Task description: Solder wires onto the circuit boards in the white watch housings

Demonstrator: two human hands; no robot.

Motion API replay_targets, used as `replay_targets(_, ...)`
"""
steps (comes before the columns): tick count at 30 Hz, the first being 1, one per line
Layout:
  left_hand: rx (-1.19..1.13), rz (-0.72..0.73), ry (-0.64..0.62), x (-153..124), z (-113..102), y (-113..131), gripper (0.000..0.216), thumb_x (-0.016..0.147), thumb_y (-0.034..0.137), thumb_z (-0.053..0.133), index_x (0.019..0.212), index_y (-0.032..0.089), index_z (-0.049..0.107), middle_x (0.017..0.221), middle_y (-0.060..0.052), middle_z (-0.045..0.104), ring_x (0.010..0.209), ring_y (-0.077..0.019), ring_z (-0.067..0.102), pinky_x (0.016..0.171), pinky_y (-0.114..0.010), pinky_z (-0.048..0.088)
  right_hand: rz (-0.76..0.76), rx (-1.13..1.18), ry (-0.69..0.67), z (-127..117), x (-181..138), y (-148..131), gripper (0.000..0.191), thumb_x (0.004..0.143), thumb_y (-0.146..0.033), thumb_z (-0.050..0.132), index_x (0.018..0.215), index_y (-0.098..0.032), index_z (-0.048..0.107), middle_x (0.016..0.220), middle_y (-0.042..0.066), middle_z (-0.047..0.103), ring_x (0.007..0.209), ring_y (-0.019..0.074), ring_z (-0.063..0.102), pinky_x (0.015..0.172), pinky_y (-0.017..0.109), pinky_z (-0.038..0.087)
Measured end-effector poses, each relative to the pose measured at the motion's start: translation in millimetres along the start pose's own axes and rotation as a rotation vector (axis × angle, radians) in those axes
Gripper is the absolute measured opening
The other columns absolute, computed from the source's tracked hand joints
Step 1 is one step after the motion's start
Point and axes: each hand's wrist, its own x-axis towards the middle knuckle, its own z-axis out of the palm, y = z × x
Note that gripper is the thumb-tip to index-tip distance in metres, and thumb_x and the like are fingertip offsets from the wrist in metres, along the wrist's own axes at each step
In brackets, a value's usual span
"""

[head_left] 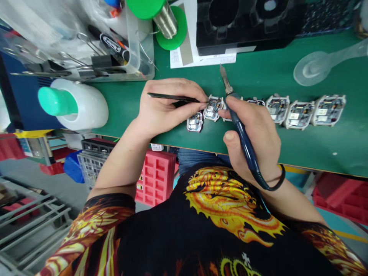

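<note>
My left hand (169, 105) is closed round black tweezers (172, 97), their tips beside a small watch-like circuit module (212, 108) in a white frame. In my right hand (255, 130) lies a dark blue soldering iron (244, 142), its metal tip (224, 76) pointing away from me above the bench. Fingers of that hand reach over the row of modules and partly hide some of them. Another module (194, 122) sits just below my left fingertips. Several more, such as the rightmost module (329, 110), line up to the right on the green bench (287, 149).
A green solder spool (179, 28) stands on paper at the back, beside a black tray (244, 27). To the left are a clear plastic bin (140, 57) of tools and a white bottle (92, 103) with a green cap. A translucent suction-cup-like piece (312, 69) lies at right.
</note>
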Motion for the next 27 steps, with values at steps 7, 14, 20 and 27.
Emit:
replay_targets(7,0.125,0.016,-0.030,6.5,-2.4,5.4,0.017,0.104,0.044,0.084,0.099,0.027,0.086,0.098,-0.001,0.085,0.089,-0.0198,0.082,0.078,-0.036,0.068,-0.013,-0.004,-0.015,-1.6,1.7,-0.9,0.045,0.117,-0.040,0.050,0.158,-0.026,0.058,0.130,0.010,0.079,0.127,0.0329,0.074,0.116,0.059,0.064)
replay_targets(14,0.171,0.090,-0.042,10.0,-2.1,5.9,0.009,0.105,0.028,0.080,0.097,0.027,0.084,0.099,0.000,0.085,0.086,-0.0177,0.081,0.070,-0.033,0.062,-0.025,0.006,0.066,-9.5,-1.8,-3.0,0.044,0.116,-0.040,0.053,0.156,-0.024,0.061,0.127,0.010,0.083,0.127,0.0332,0.076,0.118,0.058,0.063)
replay_targets(20,0.221,0.032,-0.060,10.7,-3.4,11.7,0.015,0.106,0.040,0.080,0.099,0.027,0.083,0.097,-0.001,0.085,0.082,-0.0155,0.078,0.071,-0.031,0.060,-0.080,0.044,0.110,-20.6,-3.8,-3.1,0.037,0.103,-0.017,0.069,0.139,-0.025,0.070,0.101,0.003,0.085,0.097,0.0245,0.083,0.113,0.052,0.067)
replay_targets(27,0.259,-0.020,-0.091,14.8,-5.1,13.3,0.035,0.102,0.059,0.083,0.101,0.024,0.082,0.090,0.000,0.082,0.073,-0.0120,0.072,0.067,-0.027,0.058,-0.109,-0.013,0.049,-24.4,-6.9,1.7,0.033,0.100,-0.015,0.067,0.130,-0.029,0.073,0.097,0.002,0.085,0.090,0.0263,0.081,0.101,0.052,0.072)
